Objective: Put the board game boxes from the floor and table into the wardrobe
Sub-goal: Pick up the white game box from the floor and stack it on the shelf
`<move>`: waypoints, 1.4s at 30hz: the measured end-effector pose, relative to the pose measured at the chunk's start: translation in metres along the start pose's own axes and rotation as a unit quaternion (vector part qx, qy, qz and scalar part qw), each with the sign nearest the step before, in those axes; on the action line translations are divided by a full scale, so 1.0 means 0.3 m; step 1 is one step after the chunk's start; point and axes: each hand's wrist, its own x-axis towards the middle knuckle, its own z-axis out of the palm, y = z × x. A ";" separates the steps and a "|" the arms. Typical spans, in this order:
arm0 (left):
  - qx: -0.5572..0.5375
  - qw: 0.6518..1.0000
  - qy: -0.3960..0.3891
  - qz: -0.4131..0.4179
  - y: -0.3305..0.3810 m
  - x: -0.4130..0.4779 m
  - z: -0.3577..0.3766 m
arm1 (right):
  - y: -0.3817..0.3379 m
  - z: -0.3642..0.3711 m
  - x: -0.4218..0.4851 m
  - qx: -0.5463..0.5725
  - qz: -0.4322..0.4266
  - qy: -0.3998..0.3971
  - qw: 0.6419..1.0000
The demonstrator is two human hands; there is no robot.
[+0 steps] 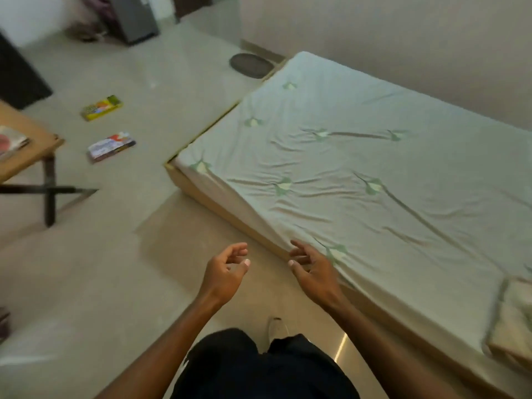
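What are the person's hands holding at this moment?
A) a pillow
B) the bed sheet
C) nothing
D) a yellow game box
C: the left hand and the right hand are in the air with loosely curled, empty fingers, while the yellow box and the white and red box lie untouched on the floor.

Dim, soft indoor light; motion blur smears the edges.
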 end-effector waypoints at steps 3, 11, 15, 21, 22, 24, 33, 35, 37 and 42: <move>-0.031 0.996 0.080 -0.033 -0.022 0.121 -0.154 | -0.123 0.106 0.242 -0.024 -0.039 -0.071 0.996; -0.083 0.966 0.233 -0.072 -0.109 0.475 -0.635 | -0.441 0.535 0.814 -0.054 -0.108 -0.194 0.974; -0.091 0.955 0.268 -0.087 -0.153 0.677 -0.987 | -0.685 0.825 1.060 -0.046 -0.126 -0.220 0.966; -0.087 0.942 0.310 -0.090 -0.171 0.953 -1.429 | -1.001 1.159 1.359 -0.037 -0.140 -0.245 0.959; -0.087 0.940 0.316 -0.090 -0.177 1.012 -1.505 | -1.048 1.225 1.428 -0.024 -0.136 -0.250 0.958; -0.080 0.939 0.321 -0.091 -0.185 1.122 -1.626 | -1.113 1.334 1.553 -0.020 -0.134 -0.260 0.956; -0.063 0.939 0.314 -0.124 -0.252 1.743 -2.136 | -1.430 1.762 2.213 -0.017 -0.122 -0.282 0.952; -0.063 0.938 0.313 -0.137 -0.245 1.888 -2.261 | -1.519 1.841 2.376 -0.026 -0.119 -0.287 0.950; -0.065 0.936 0.319 -0.136 -0.240 2.024 -2.384 | -1.608 1.918 2.527 -0.033 -0.120 -0.296 0.947; -0.074 0.931 0.327 -0.142 -0.248 2.346 -2.639 | -1.788 2.125 2.854 -0.045 -0.103 -0.308 0.945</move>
